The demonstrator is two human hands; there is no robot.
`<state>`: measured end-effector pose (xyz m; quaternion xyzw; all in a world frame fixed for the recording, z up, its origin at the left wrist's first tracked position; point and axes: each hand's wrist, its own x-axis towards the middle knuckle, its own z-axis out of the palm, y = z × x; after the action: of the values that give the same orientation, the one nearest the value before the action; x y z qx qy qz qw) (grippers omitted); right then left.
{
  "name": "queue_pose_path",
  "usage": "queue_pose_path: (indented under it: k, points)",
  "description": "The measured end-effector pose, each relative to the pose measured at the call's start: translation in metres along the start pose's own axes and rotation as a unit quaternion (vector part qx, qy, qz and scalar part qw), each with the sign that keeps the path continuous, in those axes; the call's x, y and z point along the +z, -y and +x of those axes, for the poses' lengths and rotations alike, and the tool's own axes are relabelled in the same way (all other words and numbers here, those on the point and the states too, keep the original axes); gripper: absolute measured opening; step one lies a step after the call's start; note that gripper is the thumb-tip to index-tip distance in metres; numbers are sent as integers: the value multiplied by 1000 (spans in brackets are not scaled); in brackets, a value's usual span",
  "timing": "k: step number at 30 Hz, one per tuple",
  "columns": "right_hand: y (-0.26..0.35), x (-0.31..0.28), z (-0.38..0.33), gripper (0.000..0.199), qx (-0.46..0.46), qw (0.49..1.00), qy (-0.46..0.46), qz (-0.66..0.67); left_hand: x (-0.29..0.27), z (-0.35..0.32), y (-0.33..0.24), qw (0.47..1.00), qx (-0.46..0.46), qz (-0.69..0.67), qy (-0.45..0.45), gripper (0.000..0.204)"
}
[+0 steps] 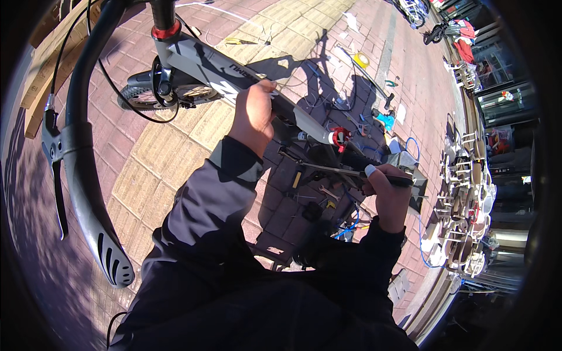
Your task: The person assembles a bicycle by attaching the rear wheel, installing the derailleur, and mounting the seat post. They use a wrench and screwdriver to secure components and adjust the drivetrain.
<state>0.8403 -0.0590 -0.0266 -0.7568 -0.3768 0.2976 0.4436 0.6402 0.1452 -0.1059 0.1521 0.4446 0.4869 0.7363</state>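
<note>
**Two hands on a bicycle frame over brick paving**

The left hand is closed over the top of the grey and black metal bicycle frame tube, fingers wrapped around it just behind the red headset ring. The right hand is curled tightly around the dark handle of a long slim metal tool, whose shaft points left toward the frame's underside. A red clamp sits on the frame between the two hands. The black handlebar with brake lever curves along the left edge. Loose tools lie scattered on the paving beyond the frame.
</note>
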Motion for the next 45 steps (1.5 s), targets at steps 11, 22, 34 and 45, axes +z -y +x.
queue_pose_path:
  k: [11, 22, 34, 45]
  points:
    - [-151, 205, 36, 18, -76, 997, 7, 12, -1, 1, 0, 1000, 2, -4, 4, 10]
    - [-72, -12, 14, 23, 67, 978, 8, 198, -1, 1, -1, 1000, -4, -15, 20, 10]
    - [-55, 31, 22, 24, -157, 937, 87, 299, 0, -3, 4, 999, 22, 20, 21, 20]
    - [-79, 7, 28, 37, -121, 893, 129, 413, -26, -18, 53, 950, 53, 299, 65, 27]
